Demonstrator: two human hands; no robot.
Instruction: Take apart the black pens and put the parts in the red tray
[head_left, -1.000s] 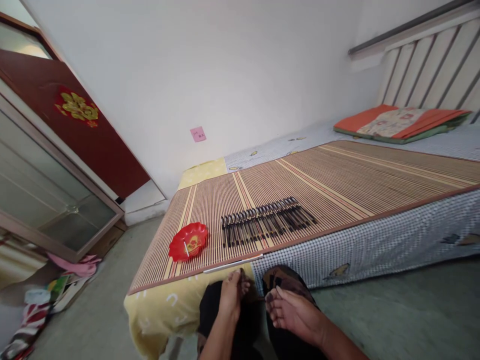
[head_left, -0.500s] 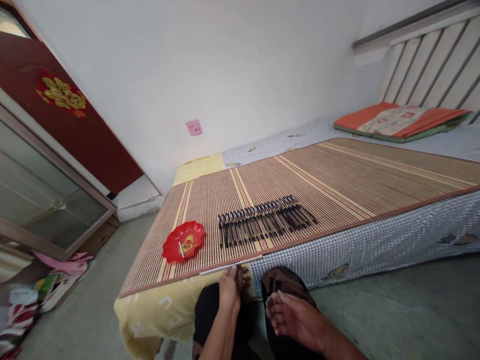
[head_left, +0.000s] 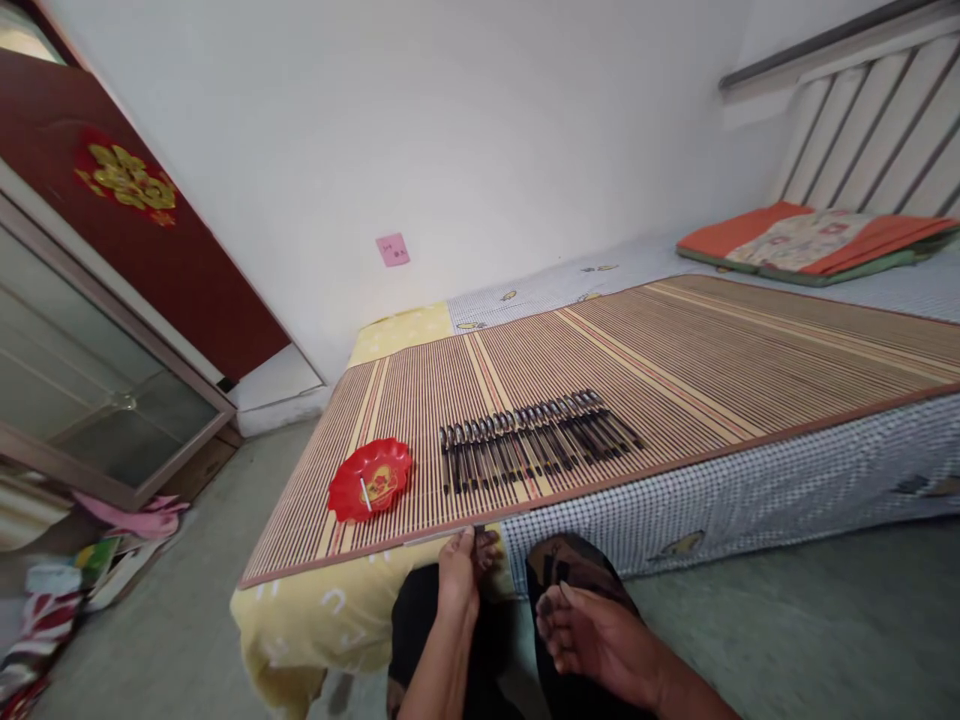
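Note:
My left hand (head_left: 459, 578) is over my left knee at the bed's front edge, its thumb and fingers closed on a thin, pale strip (head_left: 429, 539). Seen nearly edge-on, the strip lies along the mat's border, and its exact kind is unclear. Palm turned up and fingers loosely curled apart, my right hand (head_left: 589, 632) hovers over my right knee with nothing visible in it. Beyond the hands, a row of several dark pens (head_left: 525, 440) lies side by side on the striped mat (head_left: 600, 370). Left of them sits a red scalloped dish (head_left: 345, 492) with a small white stick (head_left: 365, 494) in it.
Under the mat is a bed with a yellow and checked sheet (head_left: 296, 630). A folded orange cloth (head_left: 750, 235) lies at the far right. On the left stand a glass-panelled cabinet (head_left: 90, 380) and a dark red door (head_left: 187, 270), with clothes (head_left: 45, 620) on the floor.
The pale strip showed longer, passing right of my left hand; now only a faint part left of the hand shows. Both hands stay nearly in place. The view has shifted slightly.

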